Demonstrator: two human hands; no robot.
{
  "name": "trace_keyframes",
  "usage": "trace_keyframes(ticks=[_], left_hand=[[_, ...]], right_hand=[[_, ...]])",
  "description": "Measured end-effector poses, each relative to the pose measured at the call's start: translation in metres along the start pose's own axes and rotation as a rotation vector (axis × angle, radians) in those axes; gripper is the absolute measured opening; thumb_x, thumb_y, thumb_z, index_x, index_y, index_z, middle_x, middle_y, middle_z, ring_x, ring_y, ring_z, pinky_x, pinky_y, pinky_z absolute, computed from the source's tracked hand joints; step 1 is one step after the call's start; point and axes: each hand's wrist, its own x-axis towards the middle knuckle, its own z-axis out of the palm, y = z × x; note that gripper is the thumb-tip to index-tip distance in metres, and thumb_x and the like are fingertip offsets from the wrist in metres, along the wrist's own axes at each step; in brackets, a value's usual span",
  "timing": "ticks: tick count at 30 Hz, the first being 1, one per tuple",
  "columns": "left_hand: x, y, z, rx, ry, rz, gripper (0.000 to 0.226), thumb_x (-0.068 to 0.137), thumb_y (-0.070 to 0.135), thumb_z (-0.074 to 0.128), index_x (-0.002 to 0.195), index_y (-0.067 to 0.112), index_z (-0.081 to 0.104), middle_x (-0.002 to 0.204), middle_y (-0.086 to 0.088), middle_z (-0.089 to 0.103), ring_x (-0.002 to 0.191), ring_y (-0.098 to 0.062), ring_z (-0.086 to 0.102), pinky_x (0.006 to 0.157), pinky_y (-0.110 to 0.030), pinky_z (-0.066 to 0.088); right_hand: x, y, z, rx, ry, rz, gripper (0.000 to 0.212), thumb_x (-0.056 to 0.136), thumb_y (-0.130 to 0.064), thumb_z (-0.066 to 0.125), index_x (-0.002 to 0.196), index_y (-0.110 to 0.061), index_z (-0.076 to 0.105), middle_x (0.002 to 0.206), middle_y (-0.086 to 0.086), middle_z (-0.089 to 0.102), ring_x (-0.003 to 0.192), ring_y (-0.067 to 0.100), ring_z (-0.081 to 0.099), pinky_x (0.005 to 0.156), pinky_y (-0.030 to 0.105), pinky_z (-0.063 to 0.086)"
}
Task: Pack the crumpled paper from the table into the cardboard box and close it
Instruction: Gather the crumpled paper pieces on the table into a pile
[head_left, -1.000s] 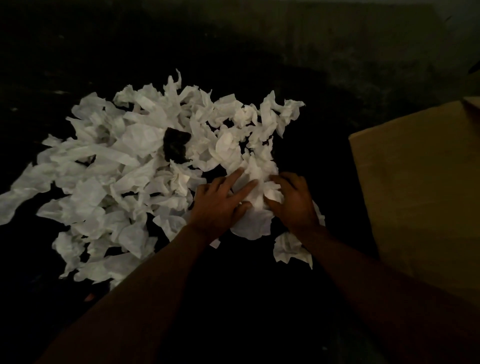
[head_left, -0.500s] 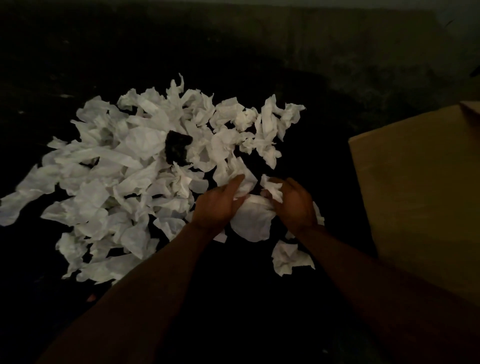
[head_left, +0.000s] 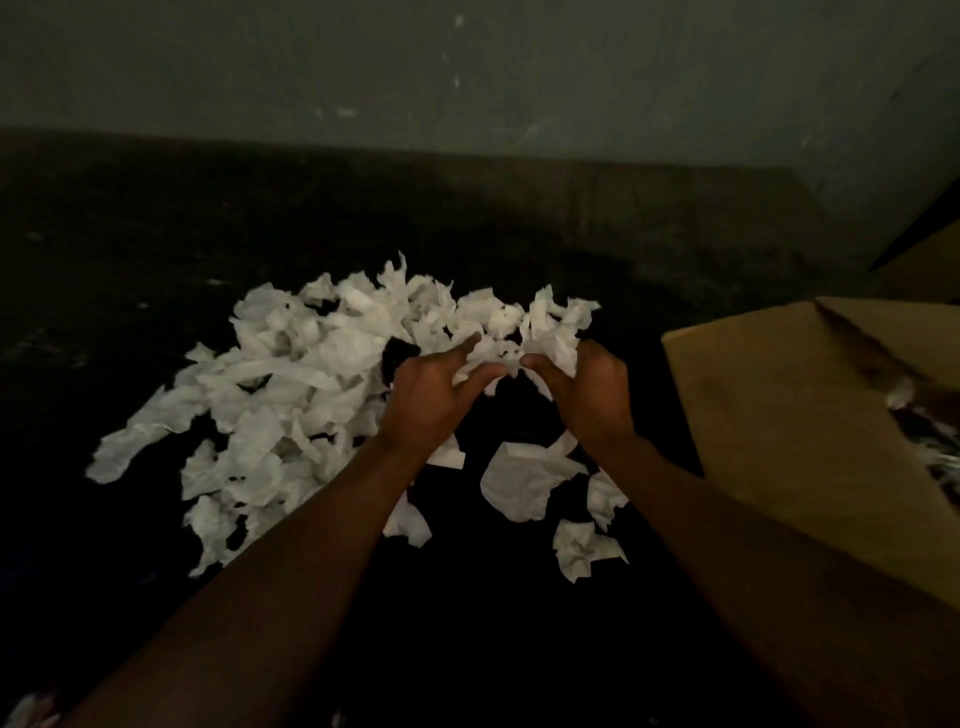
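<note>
A light, soft clump of crumpled white paper is pinched between left hand and right hand; scooping underneath seems safest.

1. Plain white on the paper, unprinted, turning grey in the creases and shadowed folds.
2. Near black on the table, with faint paler flecks and a dull brownish cast toward the far edge.
3. Flat tan brown on the box, unmarked, darker along a ragged line near its top.
4. Murky grey-green on the wall, dotted with small pale scuffs.
5. Black on a small lump amid the white pile.
</note>
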Motion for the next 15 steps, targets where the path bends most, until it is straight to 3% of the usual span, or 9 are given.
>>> trace_keyframes(ticks=[4, 7, 15], left_hand=[[0.007, 0.030, -0.033, 0.027, 0.057, 0.102, 0.061, 0.083, 0.057, 0.058, 0.123, 0.012, 0.064, 0.104, -0.007, 0.072, 0.098, -0.015, 0.068, 0.090, -0.024, 0.049], [0.009, 0.060, -0.050, 0.006, 0.100, 0.192, 0.055, 0.084, 0.051, 0.062, 0.122, 0.010, 0.064, 0.106, -0.008, 0.072, 0.099, -0.015, 0.068, 0.091, -0.021, 0.047], [0.007, 0.158, -0.027, -0.155, 0.010, 0.336, 0.052, 0.085, 0.056, 0.058, 0.117, 0.016, 0.068, 0.103, -0.006, 0.073, 0.094, -0.014, 0.069, 0.084, -0.030, 0.054]], right_hand=[[-0.004, -0.033, -0.042, -0.043, 0.035, -0.015, 0.053, 0.081, -0.052, 0.065, 0.102, -0.003, 0.060, 0.100, 0.009, 0.064, 0.091, 0.022, 0.060, 0.077, 0.032, 0.047], [-0.012, -0.048, -0.077, -0.056, 0.018, 0.042, 0.057, 0.081, -0.055, 0.063, 0.115, -0.009, 0.057, 0.106, 0.005, 0.062, 0.091, 0.016, 0.056, 0.076, 0.026, 0.040], [-0.065, -0.035, -0.175, -0.147, 0.301, 0.025, 0.048, 0.081, -0.047, 0.067, 0.101, -0.005, 0.061, 0.095, 0.009, 0.065, 0.083, 0.021, 0.057, 0.071, 0.030, 0.043]])
